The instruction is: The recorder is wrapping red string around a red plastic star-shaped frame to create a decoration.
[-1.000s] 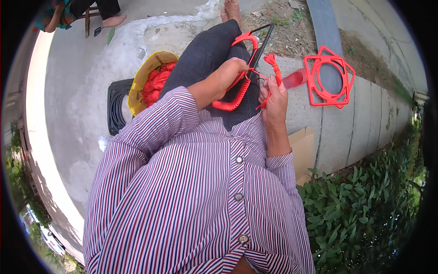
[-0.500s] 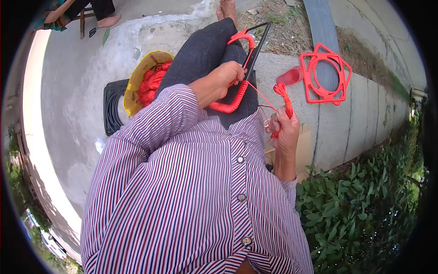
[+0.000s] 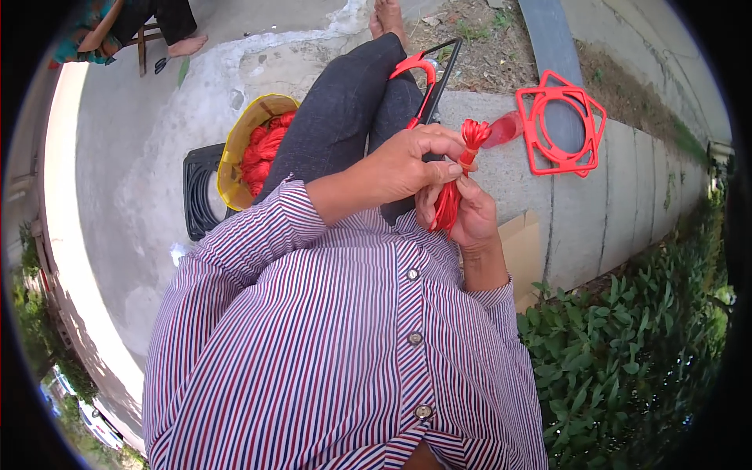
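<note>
Both hands meet above my lap on a bundle of red cord (image 3: 447,205), pinched in at its neck with loops sticking out at the top. My left hand (image 3: 411,162) closes its thumb and fingers on the narrow neck. Below it, my right hand (image 3: 476,213) holds the fuller part of the bundle against its palm. A black frame (image 3: 447,70), partly wrapped in red cord (image 3: 428,72), rests on my legs just beyond the hands. Its near part is hidden behind my left hand and arm.
Left of my legs, a yellow container (image 3: 232,160) holds red cord (image 3: 264,149), beside stacked black frames (image 3: 202,180). Red frames (image 3: 533,133) lie on the right near a reddish container (image 3: 507,128). Cardboard (image 3: 521,251) and leafy plants (image 3: 595,345) are at lower right. Another person's foot (image 3: 188,45) shows at upper left.
My left hand has left the wrapped frame and moved right to the cord bundle. The right hand has shifted slightly left and down, bringing the bundle closer over my lap.
</note>
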Demonstrator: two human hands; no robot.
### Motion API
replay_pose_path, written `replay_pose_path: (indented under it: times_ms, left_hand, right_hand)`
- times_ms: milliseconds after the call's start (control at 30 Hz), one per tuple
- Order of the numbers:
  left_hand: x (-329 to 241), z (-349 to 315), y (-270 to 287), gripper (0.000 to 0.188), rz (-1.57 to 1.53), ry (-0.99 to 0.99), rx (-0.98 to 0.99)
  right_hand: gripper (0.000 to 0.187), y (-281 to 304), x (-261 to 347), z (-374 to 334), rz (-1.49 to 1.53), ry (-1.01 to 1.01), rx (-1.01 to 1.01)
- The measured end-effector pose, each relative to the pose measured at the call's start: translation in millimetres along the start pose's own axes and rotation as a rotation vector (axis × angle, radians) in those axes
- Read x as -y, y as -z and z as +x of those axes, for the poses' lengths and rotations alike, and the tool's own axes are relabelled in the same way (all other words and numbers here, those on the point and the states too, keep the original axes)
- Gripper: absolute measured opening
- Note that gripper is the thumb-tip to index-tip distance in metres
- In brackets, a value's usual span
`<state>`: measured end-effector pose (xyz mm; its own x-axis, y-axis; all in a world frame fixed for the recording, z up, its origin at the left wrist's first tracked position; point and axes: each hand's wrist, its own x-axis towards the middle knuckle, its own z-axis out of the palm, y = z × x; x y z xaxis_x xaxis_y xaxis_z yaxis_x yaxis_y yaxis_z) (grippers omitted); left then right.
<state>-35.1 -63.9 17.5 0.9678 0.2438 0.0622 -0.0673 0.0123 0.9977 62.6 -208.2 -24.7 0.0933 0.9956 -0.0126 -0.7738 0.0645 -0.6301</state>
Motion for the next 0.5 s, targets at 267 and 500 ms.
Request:
replay_pose_path:
  times_ms: [267, 500]
  left_hand:
    - [4.9, 6.8, 59.8, 0.017, -0.465, 0.224, -0.222]
    - [14.2, 2.7, 81.5, 0.019, 0.857, 0.008, -0.025]
  right_hand:
    - [0.033, 21.1, 48.7, 43.9, -0.113, 0.032, -0.436]
    - [0.025, 68.1, 43.0, 47.2, -0.234, -0.075, -0.255]
